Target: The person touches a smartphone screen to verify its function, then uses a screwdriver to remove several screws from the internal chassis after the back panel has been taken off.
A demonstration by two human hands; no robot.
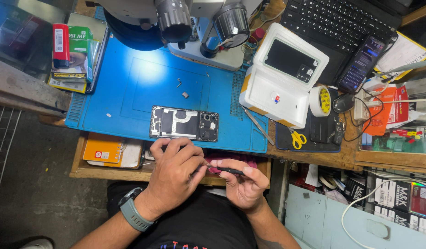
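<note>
Blue mat [130, 87] on wood tabletop [314, 157]; opened phone [184, 123] at mat's near edge. Both hands, left [173, 173] & right [240, 182], pinch 1 thin tool [226, 170] just below phone.

Both hands were held together just below the opened phone [184, 123] lying on the blue mat [125, 87]. The right hand [243, 182] pinched a slim dark tool [226, 170]; the left hand [173, 177] met its tip, apparently gripping it. White foam box [282, 74] stood right of the phone.

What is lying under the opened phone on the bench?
The opened black phone without its back cover lies flat on a blue rubber work mat. Whatever lies under the mat is covered.
</note>
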